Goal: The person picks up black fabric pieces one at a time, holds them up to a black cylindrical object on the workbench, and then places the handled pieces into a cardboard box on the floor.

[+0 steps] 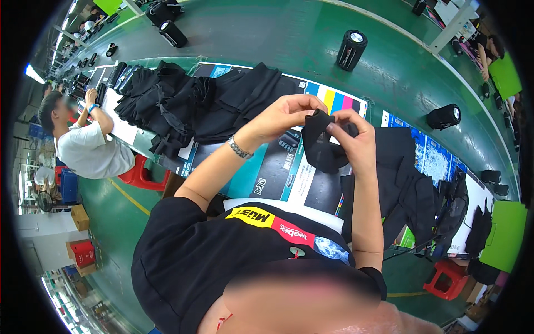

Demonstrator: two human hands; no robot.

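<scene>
A black cloth piece [321, 149], folded into a loose loop, hangs between my hands above the printed work surface. My left hand [292, 114], with a metal watch band on its wrist, pinches the cloth's upper edge. Close beside it, my right hand [356, 136] grips the same edge between thumb and fingers. Whether the cloth is a pouch or a sleeve I cannot tell. Left of my hands lies a large heap of black cloth pieces [172, 106]. More flat black cloth [395, 167] is spread to the right of my right hand.
Beyond the table runs a green conveyor belt [289, 44] carrying black cylindrical speakers, one [351, 50] straight ahead and another [444, 116] farther right. At the left a co-worker [92, 145] sits by a red stool [146, 175]. Another red stool [446, 279] stands at the lower right.
</scene>
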